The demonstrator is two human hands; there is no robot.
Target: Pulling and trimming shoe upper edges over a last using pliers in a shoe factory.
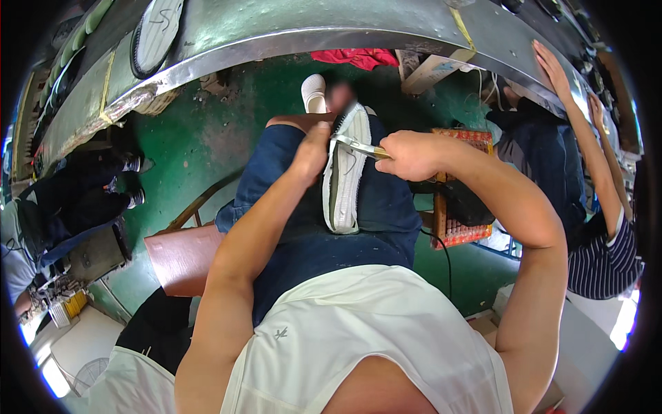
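A white shoe (345, 172) with a dark edge lies sole-side up on my lap, over my blue jeans. My left hand (312, 150) presses against its left side and holds it steady. My right hand (408, 154) is closed around a metal plier-like tool (358, 146) whose tip touches the shoe's upper edge. My white-shod foot (314, 92) rests on the green floor beyond my knees.
A curved metal conveyor table (289, 27) runs across the top, carrying a white shoe sole (157, 31). A person in a striped top (607, 255) reaches onto it at right. A brown stool (183, 257) stands at left, a woven-seat stool (462, 231) at right, and another person (89, 200) sits at left.
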